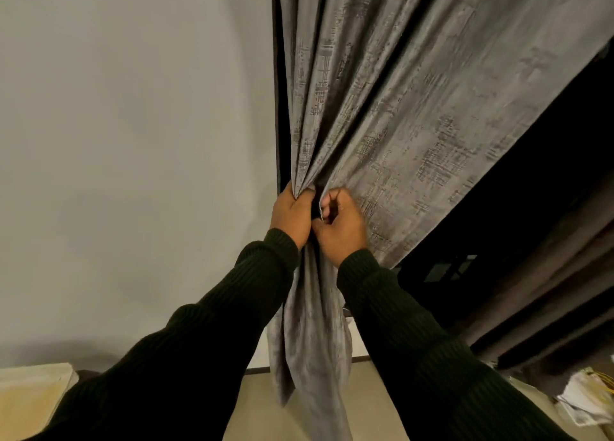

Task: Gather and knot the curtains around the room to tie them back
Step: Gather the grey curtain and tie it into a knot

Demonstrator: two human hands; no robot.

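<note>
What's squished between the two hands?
In the head view, a dark fold of the grey curtain sits bunched between the left hand and right hand, which both grip it.

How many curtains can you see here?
2. The grey patterned fabric curtain hangs at centre, bunched in the left hand and right hand; a darker brown curtain hangs at right. Others may be out of view.

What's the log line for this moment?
stage: gathering | left hand: grips curtain | right hand: grips curtain | knot: none yet

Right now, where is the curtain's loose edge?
Head view, centre: the curtain edge is pinched in the right hand, beside the left hand gripping the gathered folds.
</note>
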